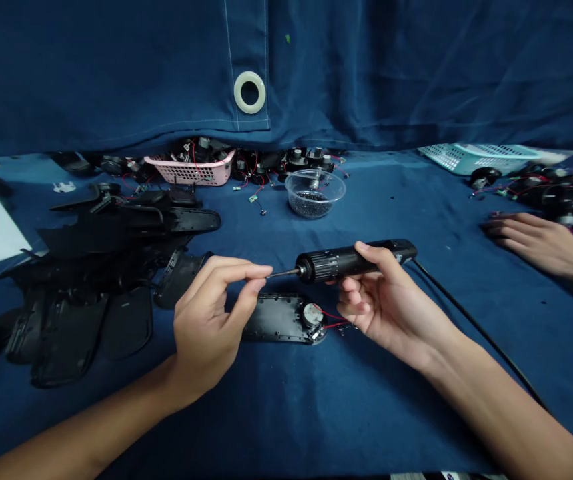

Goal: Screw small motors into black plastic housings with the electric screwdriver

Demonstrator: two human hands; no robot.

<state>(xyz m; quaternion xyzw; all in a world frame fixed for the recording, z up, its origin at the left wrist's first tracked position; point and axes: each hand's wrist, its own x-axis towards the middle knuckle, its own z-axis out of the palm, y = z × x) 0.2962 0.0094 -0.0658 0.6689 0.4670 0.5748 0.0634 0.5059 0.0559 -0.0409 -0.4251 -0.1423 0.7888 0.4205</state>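
In the right hand (386, 308), a black electric screwdriver (349, 261), fingers (351, 293) closed around its barrel and thumb resting on top, with a cable (476, 330) running off to the right across the blue surface (419, 407). Left hand (211, 320) just beside the bit tip, thumb and forefinger pinched together, anything between them too small to tell. Below both hands, a black casing (271, 319) lying flat on the surface, with a round motor (312, 315) and red wires (335, 320) at its right end. To the left, a heap of black casings (81, 300). Farther off, a clear bowl (315, 193) of small dark screws, a pink basket (191, 172) among wired parts, and a teal basket (471, 159) at the far right. Below that basket, a co-worker's hand (531, 241) lying on the surface, slightly curled. Above everything, a blue curtain (366, 73) with a white grommet (249, 92)
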